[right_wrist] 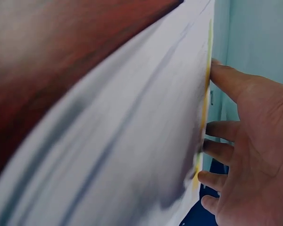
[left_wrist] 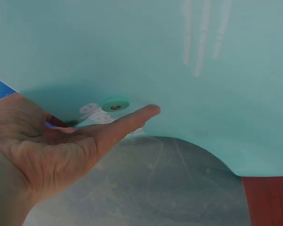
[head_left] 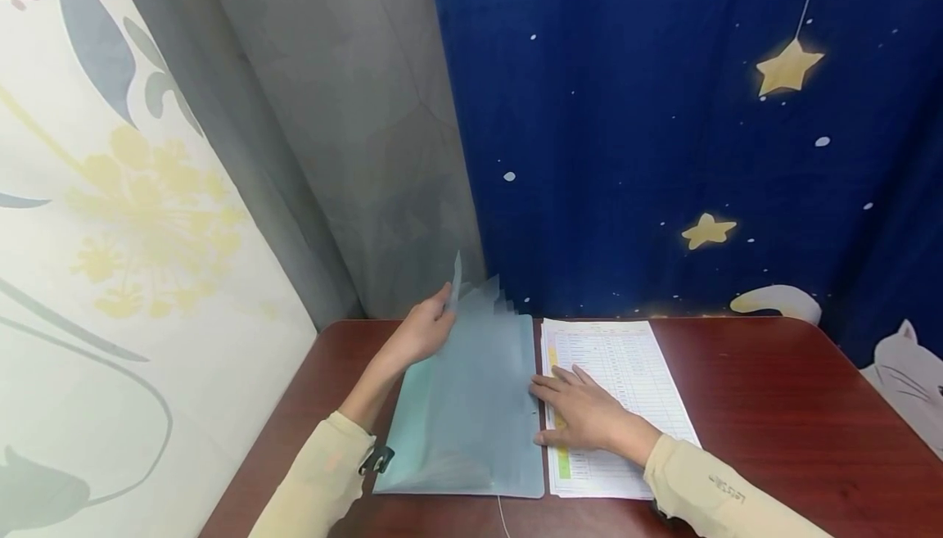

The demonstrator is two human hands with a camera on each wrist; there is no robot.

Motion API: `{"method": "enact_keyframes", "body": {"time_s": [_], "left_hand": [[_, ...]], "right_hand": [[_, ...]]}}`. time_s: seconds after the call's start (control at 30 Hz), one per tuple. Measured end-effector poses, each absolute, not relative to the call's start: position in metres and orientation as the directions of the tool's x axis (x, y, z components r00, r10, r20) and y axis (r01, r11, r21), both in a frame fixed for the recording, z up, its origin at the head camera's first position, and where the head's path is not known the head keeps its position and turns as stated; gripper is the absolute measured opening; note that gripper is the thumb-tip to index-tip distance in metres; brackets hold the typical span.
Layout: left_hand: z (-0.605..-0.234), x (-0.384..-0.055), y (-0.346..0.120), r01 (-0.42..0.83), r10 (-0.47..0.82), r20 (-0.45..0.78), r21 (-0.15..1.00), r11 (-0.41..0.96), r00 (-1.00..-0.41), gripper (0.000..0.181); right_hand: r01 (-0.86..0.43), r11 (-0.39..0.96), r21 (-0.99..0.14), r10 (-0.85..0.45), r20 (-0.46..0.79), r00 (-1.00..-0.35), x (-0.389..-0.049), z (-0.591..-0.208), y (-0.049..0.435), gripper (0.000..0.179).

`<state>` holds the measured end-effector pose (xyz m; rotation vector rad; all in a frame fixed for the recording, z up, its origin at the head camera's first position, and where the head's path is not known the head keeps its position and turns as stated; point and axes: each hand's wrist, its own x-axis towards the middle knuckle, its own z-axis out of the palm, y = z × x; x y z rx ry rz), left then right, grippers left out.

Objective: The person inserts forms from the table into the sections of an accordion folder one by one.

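Note:
A teal translucent plastic file folder [head_left: 479, 407] lies on the table, its lifted flap [left_wrist: 193, 84] bearing a round snap button [left_wrist: 115, 104]. Staggered tabs [head_left: 504, 296] show at the folder's far end. My left hand [head_left: 425, 329] pinches the raised flap near that end, thumb on one face and the other fingers mostly hidden behind. Just right of the folder lies a stack of printed table sheets [head_left: 619, 358] with coloured strips down its left side. Over the left part of the stack rests my right hand [head_left: 585, 413], fingers spread, fingertips reaching the folder's right edge.
The dark red table [head_left: 766, 407] extends to the right of the papers. A blue star-patterned curtain [head_left: 626, 128] and a grey curtain [head_left: 331, 112] hang behind it. At the left stands a white flowered curtain [head_left: 147, 276]. A thin white cord [head_left: 503, 515] runs below the folder.

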<state>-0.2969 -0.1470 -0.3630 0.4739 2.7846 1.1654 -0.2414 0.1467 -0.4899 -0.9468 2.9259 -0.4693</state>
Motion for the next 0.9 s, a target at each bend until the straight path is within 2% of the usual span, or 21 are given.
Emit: {"method": "enact_keyframes", "body": {"time_s": [0.3, 0.5, 0.73, 0.9], "left_hand": [[-0.368, -0.298, -0.142, 0.219, 0.278, 0.045, 0.739, 0.637, -0.960, 0.062], [-0.368, -0.298, -0.141, 0.218, 0.280, 0.039, 0.733, 0.644, -0.959, 0.062], [-0.368, -0.297, -0.143, 0.217, 0.271, 0.046, 0.732, 0.646, -0.962, 0.062], [-0.372, -0.298, -0.142, 0.223, 0.274, 0.052, 0.733, 0.643, -0.960, 0.062]], "right_hand": [[-0.592, 0.751, -0.292, -0.591, 0.102, -0.800, -0.238, -0.494, 0.152, 0.076], [-0.602, 0.731, -0.321, -0.572, 0.194, -0.797, -0.232, -0.495, 0.157, 0.060], [-0.515, 0.789, -0.334, -0.410, 0.339, -0.847, -0.216, -0.491, 0.193, 0.058], [-0.364, 0.886, -0.287, -0.251, 0.364, -0.897, -0.211, -0.485, 0.227, 0.051]]}}
